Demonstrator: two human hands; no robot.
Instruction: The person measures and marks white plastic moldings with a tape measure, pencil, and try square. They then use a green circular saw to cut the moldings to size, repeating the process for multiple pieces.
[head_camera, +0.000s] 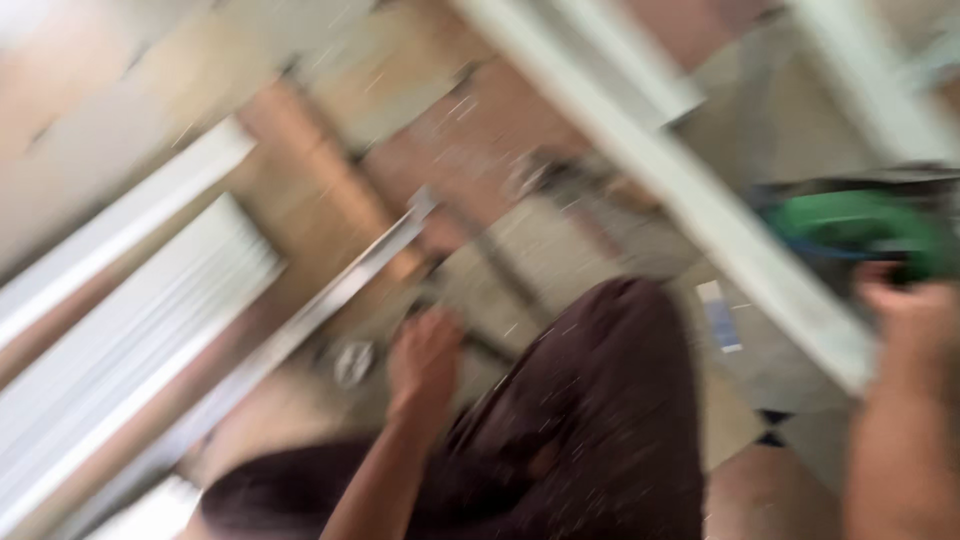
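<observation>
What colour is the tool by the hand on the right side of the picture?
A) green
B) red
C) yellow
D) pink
A: the tool right above the right hand has a bright green body with dark parts, though the picture is too blurry to tell what kind of tool it is or how the fingers grip it.

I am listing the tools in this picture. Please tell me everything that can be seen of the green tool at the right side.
The green tool is heavily blurred. It has a bright green rounded body, apparently plastic, with dark parts above and below. It lies roughly level near the right edge, behind a white bar. The right hand grips its right end. What kind of tool it is cannot be told.
</observation>
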